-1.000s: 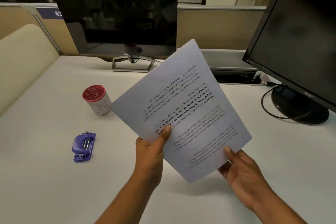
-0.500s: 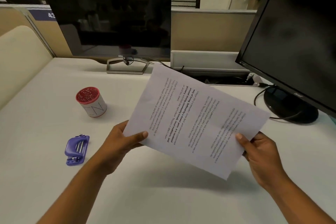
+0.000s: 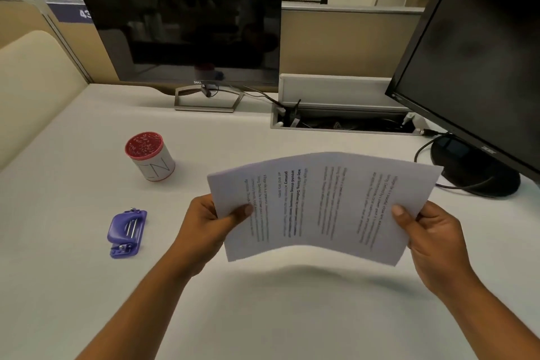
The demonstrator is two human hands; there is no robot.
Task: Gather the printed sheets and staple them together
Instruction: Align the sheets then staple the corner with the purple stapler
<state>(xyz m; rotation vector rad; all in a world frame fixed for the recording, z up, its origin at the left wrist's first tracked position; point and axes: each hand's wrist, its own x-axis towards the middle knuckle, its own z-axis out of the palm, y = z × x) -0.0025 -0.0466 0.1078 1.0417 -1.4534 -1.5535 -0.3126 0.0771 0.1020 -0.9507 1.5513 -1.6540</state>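
Observation:
The printed sheets point(image 3: 321, 204) hang above the white desk, turned sideways so the text lines run top to bottom, and bowed upward in the middle. My left hand point(image 3: 210, 225) pinches their left edge, thumb on top. My right hand point(image 3: 432, 237) grips the right edge the same way. A small purple stapler point(image 3: 127, 232) lies flat on the desk to the left of my left hand, apart from it.
A white cup with a red patterned lid point(image 3: 150, 156) stands behind the stapler. A Dell monitor point(image 3: 181, 23) is at the back, a second black monitor point(image 3: 479, 61) at the right with its round base and cable. An open cable tray point(image 3: 339, 123) sits between them.
The sheets have swung from a steep tilt to lying sideways and level, lower and nearer the desk. My hands have spread to opposite short edges, and the paper now bows upward.

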